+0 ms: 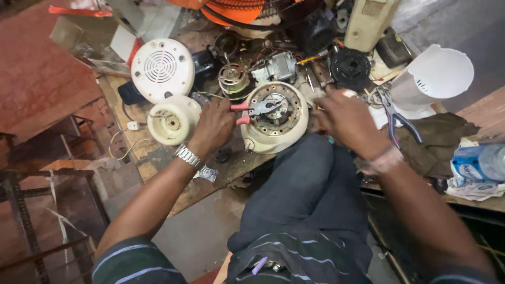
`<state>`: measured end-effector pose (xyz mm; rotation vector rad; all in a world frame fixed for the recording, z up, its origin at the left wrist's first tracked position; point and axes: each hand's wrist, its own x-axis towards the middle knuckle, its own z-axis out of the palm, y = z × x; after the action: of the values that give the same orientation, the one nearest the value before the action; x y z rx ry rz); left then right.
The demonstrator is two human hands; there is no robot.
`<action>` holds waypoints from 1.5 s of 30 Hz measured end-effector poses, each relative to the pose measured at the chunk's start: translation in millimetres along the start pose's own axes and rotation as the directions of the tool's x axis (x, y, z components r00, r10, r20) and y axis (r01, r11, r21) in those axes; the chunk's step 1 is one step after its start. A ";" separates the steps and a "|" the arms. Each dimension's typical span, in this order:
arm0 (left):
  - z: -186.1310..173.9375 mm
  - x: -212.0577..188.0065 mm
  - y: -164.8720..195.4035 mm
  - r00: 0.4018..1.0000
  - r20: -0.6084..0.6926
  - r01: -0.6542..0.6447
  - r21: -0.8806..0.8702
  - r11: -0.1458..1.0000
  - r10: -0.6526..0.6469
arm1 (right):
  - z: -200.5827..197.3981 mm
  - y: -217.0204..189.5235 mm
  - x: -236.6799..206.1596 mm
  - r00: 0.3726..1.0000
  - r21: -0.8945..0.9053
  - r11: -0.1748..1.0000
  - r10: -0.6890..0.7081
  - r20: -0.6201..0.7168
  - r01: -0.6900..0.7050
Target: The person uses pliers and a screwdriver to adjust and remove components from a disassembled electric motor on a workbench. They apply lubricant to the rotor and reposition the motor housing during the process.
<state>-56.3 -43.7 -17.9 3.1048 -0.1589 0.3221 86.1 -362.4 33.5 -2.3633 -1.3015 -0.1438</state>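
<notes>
Cream round fan motor housing [273, 118] lies open-side up at the near edge of the worktop [158, 158], against the person's raised knee [310, 173]. Cover is already off; the metal ring and inner parts are exposed. A separate cream round part [172, 120] sits just to its left, and a vented cream cover [162, 67] beyond that, so disassembly looks well advanced. What is left inside the housing I cannot tell; centre detail is too small.

Left hand [213, 126] is closed round the red handles of a pair of pliers [258, 109], whose jaws reach into the housing's middle. Right hand [347, 118] is blurred, knuckles up, just right of the housing; whether it grips anything cannot be told. The hands sit well apart, one on either side of the housing.

Room for movement: tight. A bare motor [233, 79] and a second motor block [276, 67] sit just behind the housing, with loose wires between. A second pair of pliers with dark handles [397, 118] lies near the right hand, on an olive cloth [431, 139]. A white fan shroud [436, 76] stands beyond. The worktop's near edge runs directly under the housing, which slightly overhangs it; open floor [200, 236] lies below on the left.
</notes>
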 end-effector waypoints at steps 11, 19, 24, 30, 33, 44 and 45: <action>12.2 2.4 -7.8 1.000 0.028 -0.012 -0.030 0.999 0.013 | 15.6 -41.0 96.8 0.849 -0.230 0.829 -0.441 0.290 0.509; 10.0 1.9 -8.1 0.999 -0.017 -0.047 -0.042 0.998 0.046 | 31.3 -40.1 111.5 0.802 -0.259 0.766 -0.510 0.312 0.588; 10.8 2.6 -9.6 0.998 -0.053 -0.050 -0.050 0.998 0.047 | 45.1 -37.9 116.1 0.806 -0.257 0.772 -0.505 0.310 0.582; 11.0 1.9 -10.9 0.998 -0.035 -0.058 -0.065 0.996 0.056 | 55.9 -36.7 118.5 0.788 -0.280 0.751 -0.487 0.375 0.598; 10.6 1.8 -11.0 0.997 -0.050 -0.061 -0.064 0.996 0.058 | 56.9 -37.2 119.8 0.795 -0.249 0.774 -0.478 0.374 0.583; 7.3 2.2 -11.0 0.999 0.004 -0.031 -0.083 0.996 0.031 | 58.5 -42.3 126.6 0.792 -0.218 0.805 -0.423 0.441 0.552; 7.3 2.2 -11.1 1.000 0.010 -0.025 -0.091 0.996 0.026 | 58.6 -42.5 127.2 0.784 -0.222 0.806 -0.404 0.472 0.549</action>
<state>-51.5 -33.1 -24.6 3.0172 -0.2071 0.2899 114.5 -218.8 32.0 -2.3515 -2.2554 -0.0380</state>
